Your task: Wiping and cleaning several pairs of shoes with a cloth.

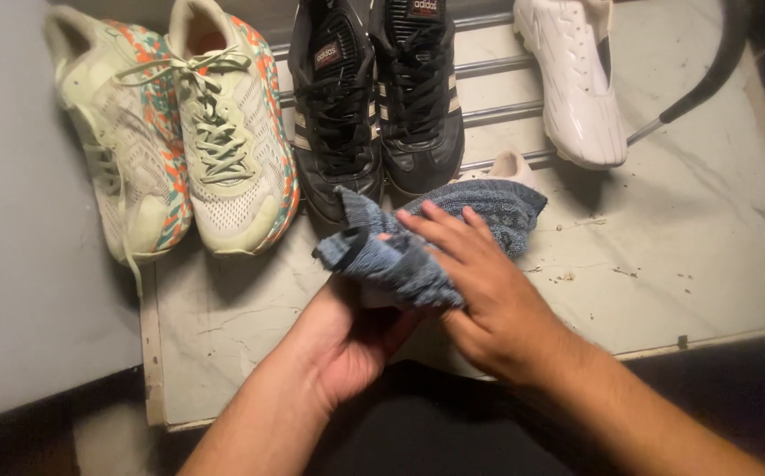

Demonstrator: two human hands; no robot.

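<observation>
Blue knit shoe (453, 234): a soft, grey-blue knitted shoe with a pale sole, held low over the pale marble floor (709, 256), just in front of the black pair; its toe points toward the white shoe and its collar end droops to the left.
Left hand (351, 339): palm up beneath the shoe, cupping its underside; the fingers are hidden under the knit, so how tightly they curl cannot be told.
Right hand (488, 300): lies on top of the shoe, fingers (440, 231) spread apart and pressed flat on the knit upper, fingertips reaching toward the middle of the shoe.
Shoe and fingers: the shoe is sandwiched between the two hands, the left below and the right above, both touching it.
Black shoes (378, 97): a laced black pair with pale side stripes, side by side, toes toward the person, just behind the knit shoe.
Patterned sneakers (179, 132): a cream pair with orange and teal markings, left of the black pair, beside a grey wall (12, 264).
White shoe (576, 79): a glossy white shoe, up and to the right, well apart from the hands.
Metal rails (497, 110): thin bars running under the black and white shoes.
</observation>
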